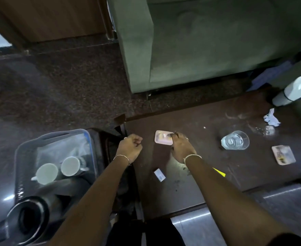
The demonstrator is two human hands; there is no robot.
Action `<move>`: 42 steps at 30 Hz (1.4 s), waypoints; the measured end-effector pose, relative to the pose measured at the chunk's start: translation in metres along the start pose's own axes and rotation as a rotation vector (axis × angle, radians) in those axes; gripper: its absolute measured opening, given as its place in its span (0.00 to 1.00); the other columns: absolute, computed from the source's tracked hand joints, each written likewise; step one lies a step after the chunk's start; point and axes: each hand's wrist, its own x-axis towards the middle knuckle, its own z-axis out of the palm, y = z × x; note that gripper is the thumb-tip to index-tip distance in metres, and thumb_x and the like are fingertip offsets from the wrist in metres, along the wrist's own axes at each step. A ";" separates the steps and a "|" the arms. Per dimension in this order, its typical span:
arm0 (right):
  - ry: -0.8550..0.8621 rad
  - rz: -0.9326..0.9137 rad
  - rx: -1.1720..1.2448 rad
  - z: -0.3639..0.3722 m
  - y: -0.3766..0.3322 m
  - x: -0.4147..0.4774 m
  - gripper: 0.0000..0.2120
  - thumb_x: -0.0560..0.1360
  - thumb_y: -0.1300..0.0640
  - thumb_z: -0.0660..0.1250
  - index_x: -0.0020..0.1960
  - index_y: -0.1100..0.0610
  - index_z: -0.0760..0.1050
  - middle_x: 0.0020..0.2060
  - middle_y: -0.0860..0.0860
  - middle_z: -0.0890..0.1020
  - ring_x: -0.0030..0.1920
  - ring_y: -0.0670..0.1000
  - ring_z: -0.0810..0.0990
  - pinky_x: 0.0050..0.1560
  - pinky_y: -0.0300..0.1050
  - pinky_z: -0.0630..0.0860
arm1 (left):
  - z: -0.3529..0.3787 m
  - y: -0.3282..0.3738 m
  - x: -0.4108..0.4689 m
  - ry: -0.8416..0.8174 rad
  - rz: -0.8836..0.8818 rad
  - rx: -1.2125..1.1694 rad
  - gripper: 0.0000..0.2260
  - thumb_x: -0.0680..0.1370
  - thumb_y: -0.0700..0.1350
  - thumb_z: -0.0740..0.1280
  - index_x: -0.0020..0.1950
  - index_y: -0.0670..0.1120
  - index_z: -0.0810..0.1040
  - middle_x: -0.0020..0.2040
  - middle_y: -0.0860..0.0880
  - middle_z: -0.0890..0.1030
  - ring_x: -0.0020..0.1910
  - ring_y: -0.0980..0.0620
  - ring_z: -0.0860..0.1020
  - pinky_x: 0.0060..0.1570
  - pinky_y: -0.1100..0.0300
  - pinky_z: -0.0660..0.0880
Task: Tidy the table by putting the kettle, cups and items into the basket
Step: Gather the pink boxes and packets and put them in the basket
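A grey plastic basket [27,148] stands at the left, below the table's level, with two white cups [46,173] side by side inside it. A dark metal kettle [29,219] lies at its near end. On the dark wooden table [208,121], my right hand [181,148] has its fingertips down on a small pink coaster [161,137]. My left hand [131,148] hovers over the table's left edge, curled in a loose fist with nothing in it. A clear glass [234,140], a second coaster [283,155] and a small white sachet [159,174] rest on the table.
Crumpled white paper [271,118] and a white cylindrical object [293,91] lie at the table's far right. A yellow scrap [219,172] shows beside my right forearm. A green sofa [208,41] stands beyond the table, past a strip of dark speckled floor.
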 end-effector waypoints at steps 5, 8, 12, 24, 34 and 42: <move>-0.034 -0.071 -0.075 0.016 0.030 0.049 0.34 0.75 0.64 0.65 0.76 0.61 0.55 0.75 0.59 0.60 0.74 0.60 0.61 0.73 0.51 0.61 | 0.039 -0.007 0.019 0.041 -0.059 -0.046 0.08 0.74 0.32 0.65 0.52 0.37 0.79 0.47 0.45 0.80 0.47 0.52 0.77 0.47 0.72 0.71; -0.059 -0.132 -0.065 0.029 0.037 0.075 0.38 0.73 0.62 0.69 0.77 0.58 0.55 0.74 0.59 0.61 0.74 0.60 0.61 0.73 0.54 0.63 | 0.050 -0.016 0.027 0.034 -0.102 -0.057 0.09 0.74 0.32 0.63 0.50 0.41 0.78 0.47 0.46 0.80 0.48 0.52 0.78 0.53 0.66 0.73; -0.034 -0.215 -0.124 0.044 0.043 0.096 0.38 0.72 0.56 0.72 0.76 0.57 0.57 0.70 0.57 0.66 0.69 0.61 0.68 0.67 0.56 0.69 | 0.052 -0.029 0.032 0.065 -0.159 -0.062 0.12 0.73 0.31 0.62 0.48 0.45 0.79 0.45 0.50 0.81 0.46 0.55 0.79 0.52 0.69 0.71; 0.093 -0.001 0.696 0.056 0.041 0.079 0.26 0.75 0.53 0.70 0.71 0.57 0.68 0.67 0.56 0.75 0.66 0.55 0.74 0.69 0.52 0.69 | 0.044 -0.027 0.014 0.151 -0.229 -0.340 0.09 0.77 0.36 0.63 0.47 0.49 0.78 0.47 0.47 0.83 0.46 0.50 0.80 0.55 0.54 0.75; -0.342 0.307 1.692 0.054 -0.021 -0.015 0.17 0.81 0.45 0.59 0.53 0.57 0.78 0.38 0.54 0.85 0.36 0.50 0.86 0.36 0.43 0.83 | 0.047 0.001 -0.035 -0.093 -0.301 -0.837 0.12 0.80 0.45 0.63 0.62 0.42 0.75 0.48 0.48 0.82 0.40 0.58 0.82 0.36 0.66 0.79; 0.106 0.372 0.599 0.124 0.004 -0.047 0.09 0.74 0.50 0.70 0.48 0.56 0.81 0.45 0.56 0.85 0.45 0.56 0.82 0.47 0.45 0.77 | 0.038 -0.067 -0.070 -0.035 -0.477 -0.977 0.18 0.80 0.47 0.62 0.69 0.44 0.69 0.64 0.42 0.76 0.63 0.41 0.75 0.50 0.47 0.78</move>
